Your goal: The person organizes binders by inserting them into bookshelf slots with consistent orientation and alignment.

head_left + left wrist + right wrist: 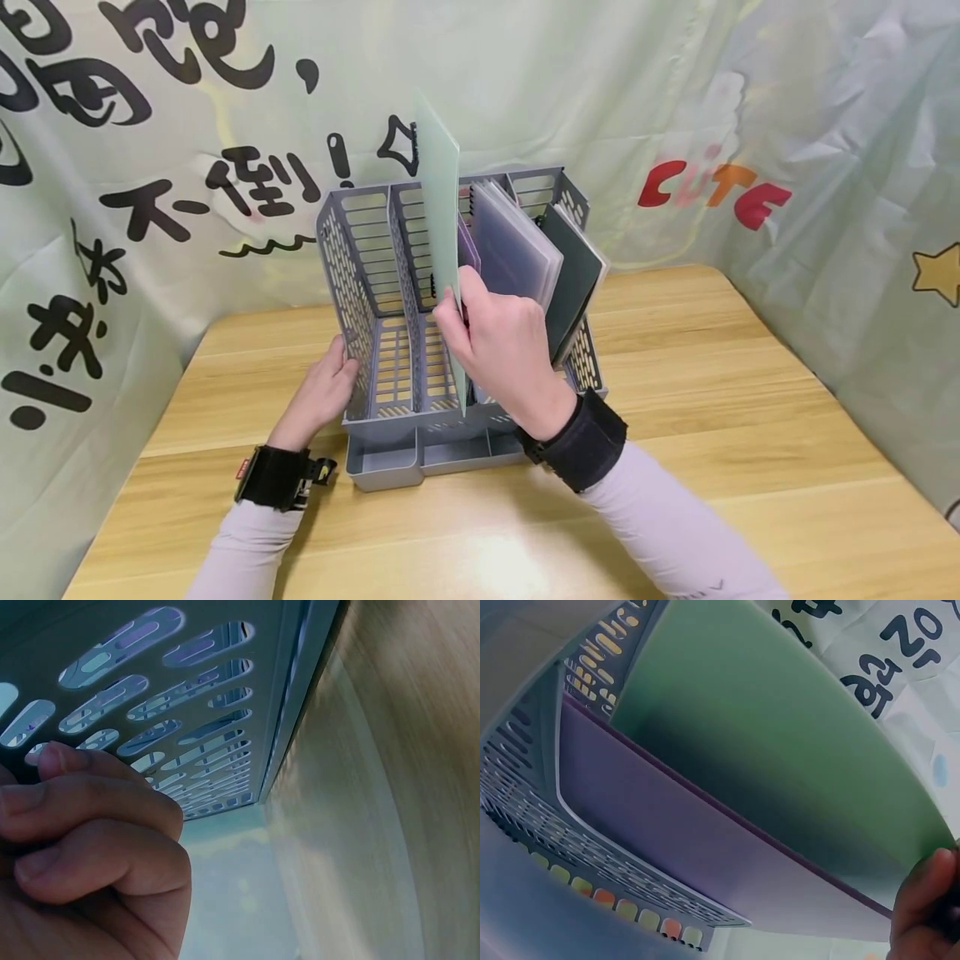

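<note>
A grey desk file organizer (pixel 384 480) with slotted walls and upright dividers stands on the table. My right hand (pixel 510 342) pinches a pale green notebook (pixel 441 208) by its near edge, between thumb and fingers. This notebook stands upright, raised above the organizer's back wall, with its lower part among the dividers. Just right of it is a purple notebook (pixel 660 802), partly hidden in the head view. My left hand (pixel 321 392) grips the front edge of the organizer's left wall; curled fingers (pixel 112 855) lie against the slotted side in the left wrist view.
Farther right in the organizer, a clear-covered spiral notebook (pixel 517 242) and a dark green notebook (pixel 567 275) lean. Shallow front trays run along its base. The wooden table (pixel 675 383) reaches a printed cloth backdrop (pixel 562 92) behind.
</note>
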### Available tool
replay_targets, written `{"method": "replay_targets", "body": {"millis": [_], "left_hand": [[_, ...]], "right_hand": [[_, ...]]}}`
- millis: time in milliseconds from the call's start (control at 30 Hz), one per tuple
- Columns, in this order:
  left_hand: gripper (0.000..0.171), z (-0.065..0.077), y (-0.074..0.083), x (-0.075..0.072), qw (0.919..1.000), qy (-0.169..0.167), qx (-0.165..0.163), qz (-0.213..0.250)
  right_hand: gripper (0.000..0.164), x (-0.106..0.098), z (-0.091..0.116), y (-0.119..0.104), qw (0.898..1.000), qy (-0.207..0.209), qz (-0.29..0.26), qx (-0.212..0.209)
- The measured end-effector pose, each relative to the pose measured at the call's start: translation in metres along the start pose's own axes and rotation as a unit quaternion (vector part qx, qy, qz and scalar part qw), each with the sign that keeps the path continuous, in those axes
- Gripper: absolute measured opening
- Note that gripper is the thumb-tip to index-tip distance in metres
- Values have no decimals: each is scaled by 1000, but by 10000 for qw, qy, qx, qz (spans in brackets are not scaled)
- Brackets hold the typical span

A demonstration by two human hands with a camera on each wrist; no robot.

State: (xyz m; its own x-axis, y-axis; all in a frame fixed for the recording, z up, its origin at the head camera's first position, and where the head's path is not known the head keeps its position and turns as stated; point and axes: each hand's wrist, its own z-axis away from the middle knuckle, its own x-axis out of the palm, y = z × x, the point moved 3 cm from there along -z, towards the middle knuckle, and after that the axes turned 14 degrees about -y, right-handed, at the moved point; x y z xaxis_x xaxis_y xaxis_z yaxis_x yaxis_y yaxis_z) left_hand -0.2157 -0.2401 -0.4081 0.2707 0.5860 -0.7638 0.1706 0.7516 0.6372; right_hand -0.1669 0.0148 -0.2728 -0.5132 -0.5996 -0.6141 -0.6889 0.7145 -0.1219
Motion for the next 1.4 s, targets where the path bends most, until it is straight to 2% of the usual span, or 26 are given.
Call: {"method": "replay_targets", "body": {"millis": [267, 633, 1133, 1267, 1400], "left_hand": [[51, 0, 0, 0, 10000, -27, -55, 64], [50, -1, 1, 1, 10000, -66, -37, -10], [50, 1, 3, -1, 10000, -87, -45, 7], [51, 2, 4, -1, 9999, -121, -74, 23], [51, 2, 4, 0, 9999, -120, -92, 26]], "right_hand": [[23, 3, 1, -2, 9998, -113, 91, 120], [18, 7, 2, -4, 9978, -525, 277, 290], [26, -4, -6, -6, 9912, -1023, 496, 683], [29, -7, -10, -7, 9849, -1426, 527, 831], [32, -8, -14, -7, 9711, -2043, 500, 1133]]}}
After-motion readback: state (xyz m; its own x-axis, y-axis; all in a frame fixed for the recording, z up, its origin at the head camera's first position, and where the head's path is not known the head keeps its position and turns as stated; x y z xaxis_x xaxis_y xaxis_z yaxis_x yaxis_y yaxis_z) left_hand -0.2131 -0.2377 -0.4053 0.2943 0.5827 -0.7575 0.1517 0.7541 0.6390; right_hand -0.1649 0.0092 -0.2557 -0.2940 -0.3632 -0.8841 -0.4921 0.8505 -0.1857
